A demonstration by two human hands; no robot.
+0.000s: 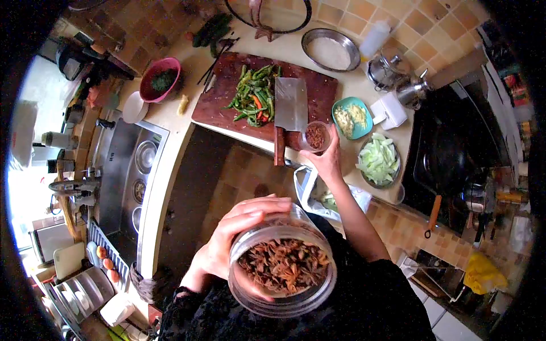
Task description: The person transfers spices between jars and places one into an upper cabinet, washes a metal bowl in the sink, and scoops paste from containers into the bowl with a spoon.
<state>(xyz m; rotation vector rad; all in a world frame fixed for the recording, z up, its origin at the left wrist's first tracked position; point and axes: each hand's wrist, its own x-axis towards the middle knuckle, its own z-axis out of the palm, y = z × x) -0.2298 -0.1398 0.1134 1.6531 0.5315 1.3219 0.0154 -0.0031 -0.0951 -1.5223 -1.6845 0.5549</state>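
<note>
My left hand is wrapped round a clear wide-mouthed jar, which tilts toward me; star anise shows inside it. Stretched forward to the worktop, my right hand grips a small clear round container holding reddish-brown bits, too small to name. Just left of that container lies a cleaver on the dark wooden cutting board, its handle over the front edge. Beside the blade is a heap of cut green and red peppers.
A turquoise dish of chopped pale bits and a bowl of sliced green vegetable stand right of the board. Behind is a metal pan of white powder. A pink bowl, sink and black wok flank the worktop.
</note>
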